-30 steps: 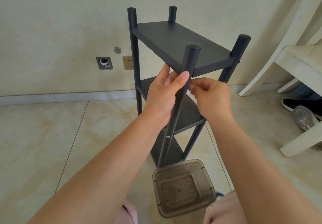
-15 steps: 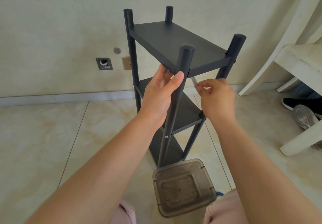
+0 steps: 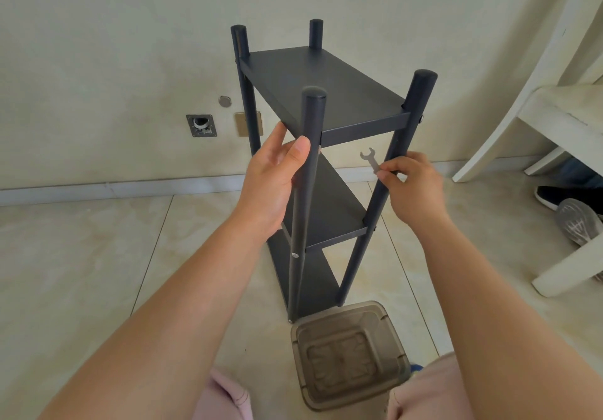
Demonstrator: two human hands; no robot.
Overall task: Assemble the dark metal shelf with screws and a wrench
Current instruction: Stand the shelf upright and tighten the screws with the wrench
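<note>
A dark metal three-tier shelf (image 3: 323, 93) stands upright on a tiled floor (image 3: 81, 272) near a wall. The left hand (image 3: 274, 184) wraps around its near front post. The right hand (image 3: 412, 188) pinches a small flat wrench (image 3: 371, 159), open end up, beside the right post. A smoky plastic bin (image 3: 349, 354) partly hides the shelf's base.

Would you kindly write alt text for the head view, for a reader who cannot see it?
A person's left hand grips the front post of an upright dark shelf while the right hand pinches a small wrench beside it. A brown box sits on the tiled floor below.
</note>
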